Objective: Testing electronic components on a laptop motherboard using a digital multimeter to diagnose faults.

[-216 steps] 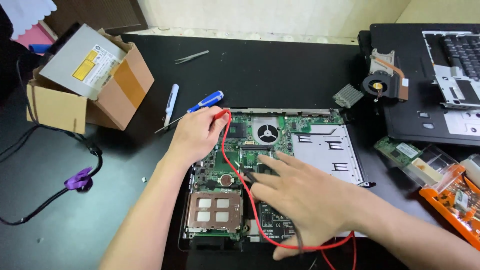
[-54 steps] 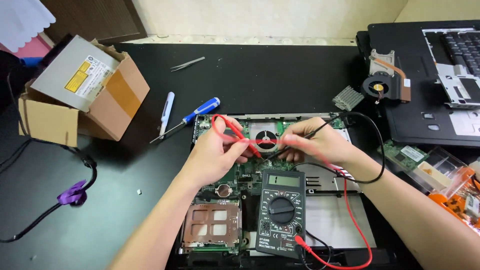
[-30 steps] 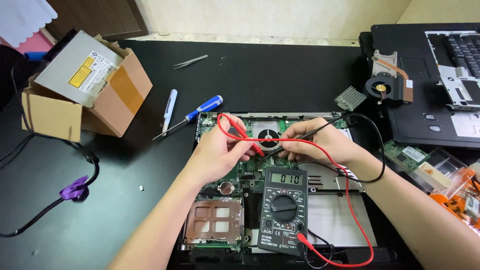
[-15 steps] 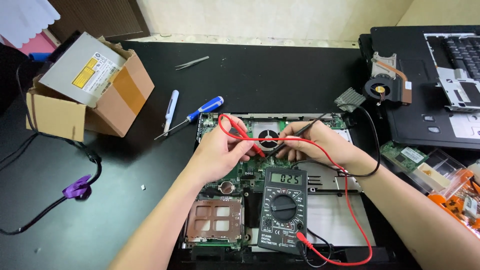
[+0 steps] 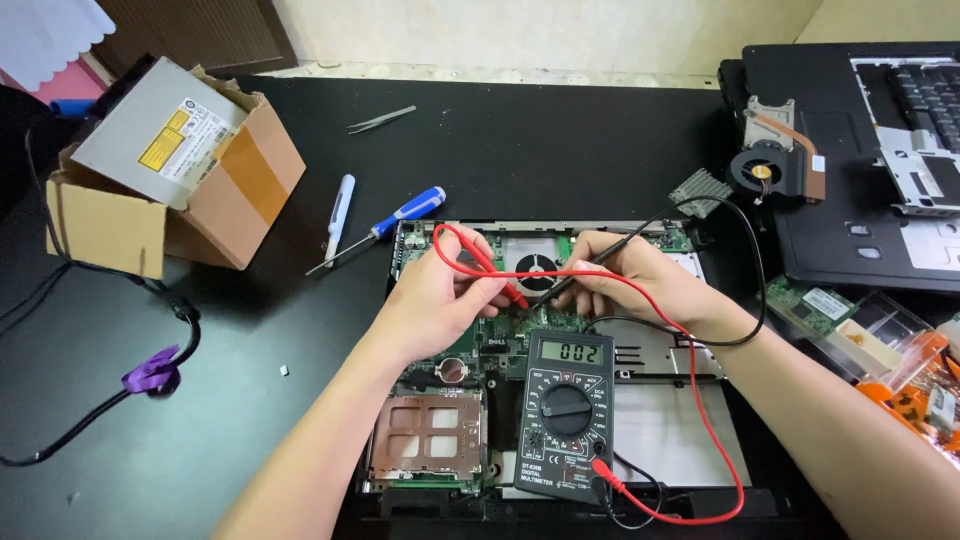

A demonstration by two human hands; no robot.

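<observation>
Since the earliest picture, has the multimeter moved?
Yes. The multimeter was not in view then; now it lies on the open laptop board, just right of the metal card slot.

At frame centre, the left hand (image 5: 435, 300) pinches a red probe (image 5: 497, 278) and the right hand (image 5: 640, 285) a black probe (image 5: 600, 262), tips on the green board (image 5: 520, 325) above the multimeter (image 5: 566, 415).

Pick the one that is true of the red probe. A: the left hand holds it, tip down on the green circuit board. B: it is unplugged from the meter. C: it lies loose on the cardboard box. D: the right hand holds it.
A: the left hand pinches the red probe, its tip down on the circuit board.
</observation>
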